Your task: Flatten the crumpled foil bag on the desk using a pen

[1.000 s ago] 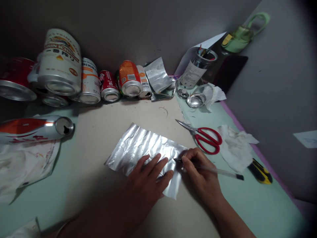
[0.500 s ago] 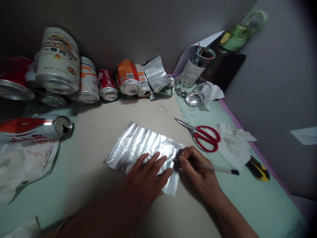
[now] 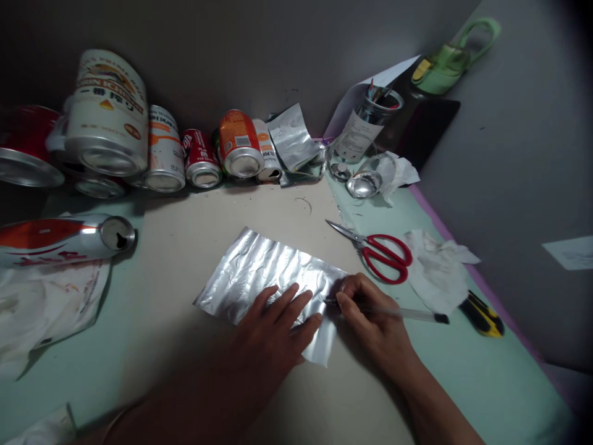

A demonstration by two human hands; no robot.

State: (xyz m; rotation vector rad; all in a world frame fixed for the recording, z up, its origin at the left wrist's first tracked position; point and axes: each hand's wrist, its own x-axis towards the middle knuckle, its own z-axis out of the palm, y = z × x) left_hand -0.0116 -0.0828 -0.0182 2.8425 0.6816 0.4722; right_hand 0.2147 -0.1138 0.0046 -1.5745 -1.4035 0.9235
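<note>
A flattened silver metal sheet lies on the beige mat in front of me. My left hand rests flat on the sheet's near right part, fingers stretched out and pressing it down. My right hand is closed in a writing grip on a clear pen with a black end. The pen's tip touches the sheet's right end, just past my left fingertips.
Red-handled scissors lie right of the sheet, beside a crumpled tissue and a yellow-black utility knife. Several drink cans line the back wall; one can lies at the left. A jar of pens stands at the back right.
Both hands stay in place on the sheet. The pen has tilted slightly, its black end a little lower. The view shifted slightly between the first two frames.
</note>
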